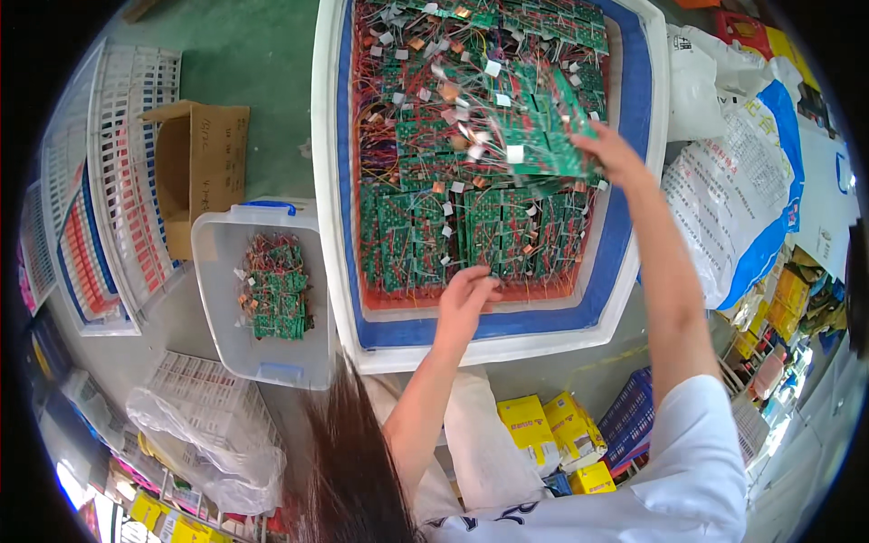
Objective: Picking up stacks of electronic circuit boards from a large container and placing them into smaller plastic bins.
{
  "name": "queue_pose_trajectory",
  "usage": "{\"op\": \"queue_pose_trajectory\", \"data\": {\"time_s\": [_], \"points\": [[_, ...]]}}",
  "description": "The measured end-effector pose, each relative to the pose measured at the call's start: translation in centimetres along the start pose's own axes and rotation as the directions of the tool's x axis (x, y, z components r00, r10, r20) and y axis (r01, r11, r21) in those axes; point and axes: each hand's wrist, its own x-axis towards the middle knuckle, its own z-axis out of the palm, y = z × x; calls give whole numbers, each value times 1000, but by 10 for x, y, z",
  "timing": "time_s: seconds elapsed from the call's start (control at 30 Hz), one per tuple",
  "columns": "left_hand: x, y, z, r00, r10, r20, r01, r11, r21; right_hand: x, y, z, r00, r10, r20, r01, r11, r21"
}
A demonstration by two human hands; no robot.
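A wide crate with a white rim (328, 181) stands before me, filled with green circuit boards (421, 244) that carry red wires and small white connectors. At the crate's right side my right hand (614, 154) is closed on the edge of a green circuit board panel (548, 136), raised over the others and blurred by motion. Wires and connectors hang about its left side. My left hand (466, 299) is over the near edge of the piled boards, fingers apart and slightly bent, with nothing seen in it; whether it touches them I cannot tell.
Left of the crate, a clear plastic bin (213, 299) holds a smaller heap of wired boards (279, 303). Beyond it are a cardboard box (217, 163) and white baskets (136, 199). White-and-blue sacks (742, 181) lie at right; yellow boxes (529, 430) sit near my legs.
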Motion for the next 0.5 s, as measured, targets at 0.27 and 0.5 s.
{"op": "queue_pose_trajectory", "data": {"time_s": [0.27,0.5], "points": [[146,30,69,996,-81,-29,48,799,-600,-1,67,119,837,-194,-513,274,958,86],[176,45,28,978,-17,-209,-165,554,-816,-13,40,182,801,-361,-478,378,924,-65]]}}
